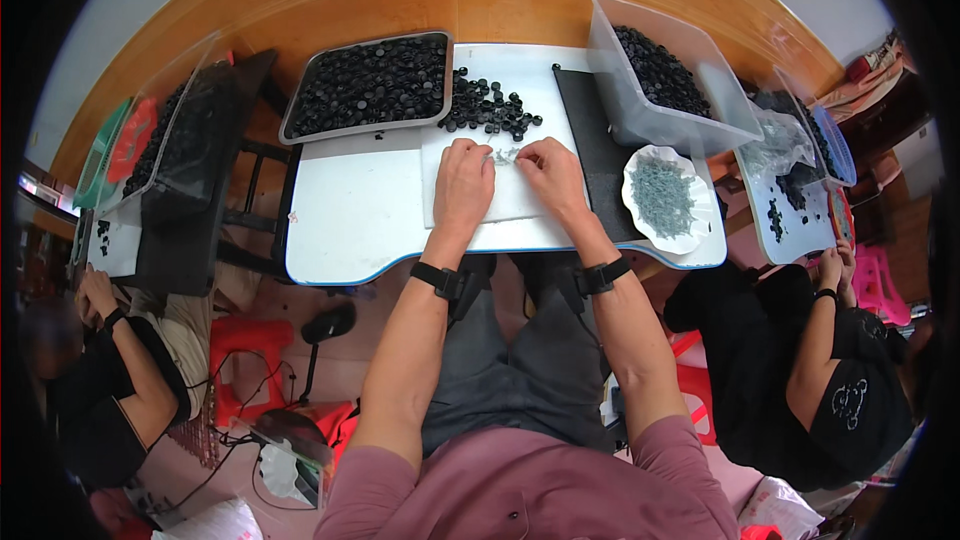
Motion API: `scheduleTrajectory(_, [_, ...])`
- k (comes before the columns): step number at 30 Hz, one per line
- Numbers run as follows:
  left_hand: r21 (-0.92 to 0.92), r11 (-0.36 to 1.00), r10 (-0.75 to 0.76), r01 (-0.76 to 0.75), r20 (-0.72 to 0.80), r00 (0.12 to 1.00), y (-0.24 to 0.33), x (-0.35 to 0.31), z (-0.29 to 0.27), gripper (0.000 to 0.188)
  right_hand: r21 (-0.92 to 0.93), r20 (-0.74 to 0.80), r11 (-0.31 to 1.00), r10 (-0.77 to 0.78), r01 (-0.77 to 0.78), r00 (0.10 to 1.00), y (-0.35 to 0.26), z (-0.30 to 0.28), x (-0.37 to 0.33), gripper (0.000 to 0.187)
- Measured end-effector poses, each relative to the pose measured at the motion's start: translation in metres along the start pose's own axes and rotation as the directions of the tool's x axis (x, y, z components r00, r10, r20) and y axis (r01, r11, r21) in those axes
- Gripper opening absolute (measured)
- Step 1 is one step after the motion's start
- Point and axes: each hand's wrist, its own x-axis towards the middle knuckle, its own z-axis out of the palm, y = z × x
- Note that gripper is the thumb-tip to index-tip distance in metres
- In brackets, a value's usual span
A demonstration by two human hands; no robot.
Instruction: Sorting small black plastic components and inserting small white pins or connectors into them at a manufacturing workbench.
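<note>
My left hand (465, 185) rests on a white sheet (510, 205) on the white table, its fingers curled and closed. Just right of it, my right hand (553, 177) is pinched, thumb against fingers. Whatever either hand holds is too small or hidden to make out. Between the fingertips lies a little heap of small grey-green pieces (503, 155). Directly beyond my hands, loose round black caps (490, 108) are spread over the table. To the right stands a white scalloped dish (673, 240) filled with similar grey-green pieces.
A metal tray (287, 130) of black caps stands at the back left. A translucent tub (640, 125) of black parts sits at the back right, beside a dark mat (590, 130). People work at tables on both sides. Red stools (250, 350) and cables lie below.
</note>
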Motion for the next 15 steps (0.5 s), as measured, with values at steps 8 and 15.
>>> scheduleTrajectory(8, [-0.044,0.998,-0.039,0.04,0.04,0.998,-0.004,0.001,-0.007,0.019,-0.058,-0.01,0.992,-0.114,0.113,0.993,-0.019,0.001,-0.006,0.012])
scheduleTrajectory(15, [-0.06,0.997,-0.039,0.04,0.029,0.999,-0.001,0.003,-0.005,0.022,0.02,-0.112,1.0,-0.01,0.013,0.994,-0.002,0.004,-0.005,0.014])
